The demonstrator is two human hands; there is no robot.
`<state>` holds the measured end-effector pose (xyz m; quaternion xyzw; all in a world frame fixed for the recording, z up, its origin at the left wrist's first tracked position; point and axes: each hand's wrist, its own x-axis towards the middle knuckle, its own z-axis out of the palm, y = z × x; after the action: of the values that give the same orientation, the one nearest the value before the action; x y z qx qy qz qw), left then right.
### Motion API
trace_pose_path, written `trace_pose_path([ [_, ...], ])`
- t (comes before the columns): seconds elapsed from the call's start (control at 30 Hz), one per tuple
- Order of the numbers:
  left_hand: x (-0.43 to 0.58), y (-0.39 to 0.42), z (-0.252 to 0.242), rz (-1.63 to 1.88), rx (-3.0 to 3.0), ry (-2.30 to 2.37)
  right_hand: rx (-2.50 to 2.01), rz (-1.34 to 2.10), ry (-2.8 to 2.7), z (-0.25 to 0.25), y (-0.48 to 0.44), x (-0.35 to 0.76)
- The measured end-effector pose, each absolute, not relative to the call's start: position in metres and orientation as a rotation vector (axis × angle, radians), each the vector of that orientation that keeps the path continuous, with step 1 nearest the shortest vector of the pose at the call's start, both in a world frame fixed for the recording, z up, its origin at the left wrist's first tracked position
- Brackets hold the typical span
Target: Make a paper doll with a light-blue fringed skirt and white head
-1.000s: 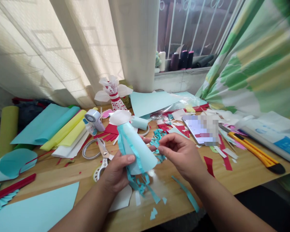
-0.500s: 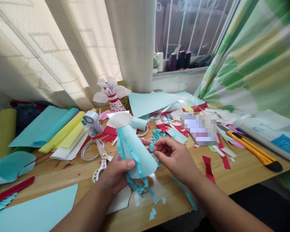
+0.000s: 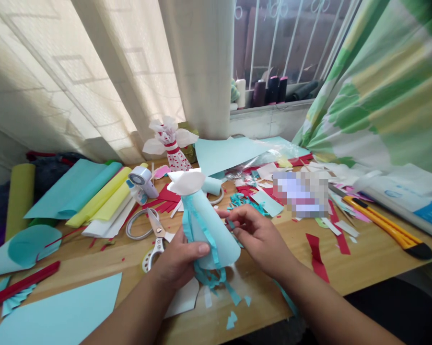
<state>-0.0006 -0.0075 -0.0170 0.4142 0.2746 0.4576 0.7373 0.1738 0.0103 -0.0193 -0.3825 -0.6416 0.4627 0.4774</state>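
Note:
My left hand (image 3: 178, 261) is wrapped round the lower part of a pale blue paper cone (image 3: 210, 225) that stands tilted above the wooden table (image 3: 359, 261). The cone has a white paper top (image 3: 186, 182) and a teal fringed strip (image 3: 197, 239) running down its side and hanging below it. My right hand (image 3: 257, 237) is at the cone's right side, with its fingertips pinched on a teal piece of the fringe against the cone.
Scissors (image 3: 156, 239) and a tape ring (image 3: 138, 225) lie just left of my hands. Rolled coloured paper (image 3: 93, 196), a tape dispenser (image 3: 142, 181) and a red-and-white paper doll (image 3: 172, 146) sit behind. A yellow utility knife (image 3: 388, 227) lies right. Paper scraps litter the table.
My right hand has moved left and down from the loose teal scraps onto the cone's side. The cone and my left hand have barely shifted.

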Motion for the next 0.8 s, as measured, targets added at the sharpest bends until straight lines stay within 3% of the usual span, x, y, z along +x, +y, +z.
trace_pose_path([
  [0.43, 0.002, -0.007, -0.013, 1.007, 0.92, 0.612, -0.78, 1.172, -1.268, -0.012, 0.008, 0.183],
  [0.8, 0.004, -0.009, -0.03, 1.04, 1.05, 0.909, -0.73, 1.283, -1.141, 0.017, 0.0, 0.173],
])
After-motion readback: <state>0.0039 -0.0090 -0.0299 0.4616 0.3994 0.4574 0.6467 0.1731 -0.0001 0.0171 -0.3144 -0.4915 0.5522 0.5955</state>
